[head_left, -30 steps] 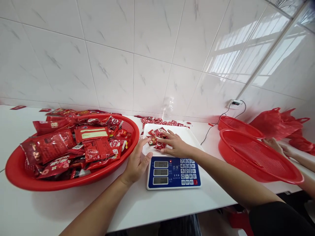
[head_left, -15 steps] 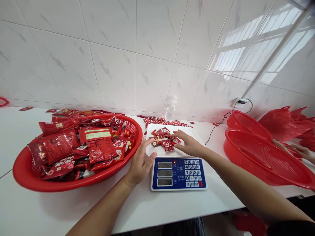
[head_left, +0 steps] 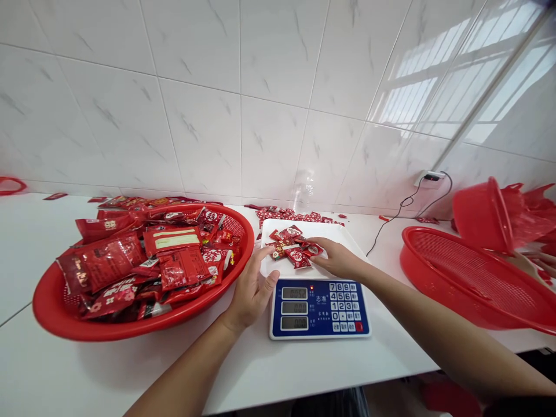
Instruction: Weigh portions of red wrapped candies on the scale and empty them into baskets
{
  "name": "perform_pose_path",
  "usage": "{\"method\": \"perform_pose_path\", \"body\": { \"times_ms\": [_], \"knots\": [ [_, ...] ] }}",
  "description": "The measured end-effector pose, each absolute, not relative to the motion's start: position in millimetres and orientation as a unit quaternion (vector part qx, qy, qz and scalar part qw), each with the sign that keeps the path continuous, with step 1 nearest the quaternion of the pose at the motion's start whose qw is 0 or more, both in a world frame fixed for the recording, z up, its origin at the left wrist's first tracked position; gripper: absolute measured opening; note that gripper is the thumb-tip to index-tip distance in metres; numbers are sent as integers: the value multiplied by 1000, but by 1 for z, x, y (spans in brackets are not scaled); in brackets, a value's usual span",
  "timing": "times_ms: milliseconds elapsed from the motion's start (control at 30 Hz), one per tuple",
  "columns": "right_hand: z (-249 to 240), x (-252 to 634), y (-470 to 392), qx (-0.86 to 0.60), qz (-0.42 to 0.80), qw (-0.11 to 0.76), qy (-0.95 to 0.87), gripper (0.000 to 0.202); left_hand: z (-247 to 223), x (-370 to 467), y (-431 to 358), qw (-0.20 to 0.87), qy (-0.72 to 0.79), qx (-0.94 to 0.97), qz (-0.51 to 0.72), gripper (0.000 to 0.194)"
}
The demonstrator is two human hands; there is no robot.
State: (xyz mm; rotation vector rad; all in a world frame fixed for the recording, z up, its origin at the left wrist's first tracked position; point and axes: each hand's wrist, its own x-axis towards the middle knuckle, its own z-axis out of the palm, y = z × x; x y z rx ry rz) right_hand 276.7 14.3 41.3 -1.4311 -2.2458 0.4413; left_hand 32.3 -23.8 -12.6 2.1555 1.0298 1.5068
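Note:
Several small red packets (head_left: pixel 299 258) lie in a cluster on the white tray (head_left: pixel 343 234) of a digital scale (head_left: pixel 320 308) with a blue panel. My left hand (head_left: pixel 252 288) is at the tray's left front corner, thumb and fingers apart, holding nothing. From the right, my right hand (head_left: pixel 333 258) reaches over the tray, its fingertips at the right side of the cluster. Those fingers are bent against a packet, and whether they grip it cannot be made out. Left of the scale stands a red basket (head_left: pixel 143 327) heaped with larger red packets (head_left: pixel 182 267).
Another red basket (head_left: pixel 447 289) stands on the right, where another person's hands (head_left: pixel 536 260) are beside a tilted red basin (head_left: pixel 482 217). More packets (head_left: pixel 299 216) lie along the tiled wall. A black cable (head_left: pixel 391 217) runs to a socket (head_left: pixel 430 178).
My right hand has come down to the packets on the tray. At the right, the other person's red basin has been lifted and tilted away from the basket. The view has shifted slightly.

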Motion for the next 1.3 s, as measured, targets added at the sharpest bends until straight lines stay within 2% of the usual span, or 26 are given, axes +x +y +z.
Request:
{"method": "perform_pose_path", "body": {
  "times_ms": [567, 767, 1033, 1300],
  "knots": [
    [43, 277, 12, -556, 136, 202, -795, 50, -12, 37, -22, 164, 327, 762, 534, 40],
    [38, 273, 17, -555, 117, 195, -800, 52, -11, 34, -25, 151, 320, 740, 571, 29],
    [35, 274, 18, -588, 103, 187, -780, 54, -9, 34, -27, 134, 319, 754, 558, 16],
    [63, 247, 18, -514, 84, 238, -820, 41, -7, 37, -35, 92, 303, 757, 571, 13]
  ]
}}
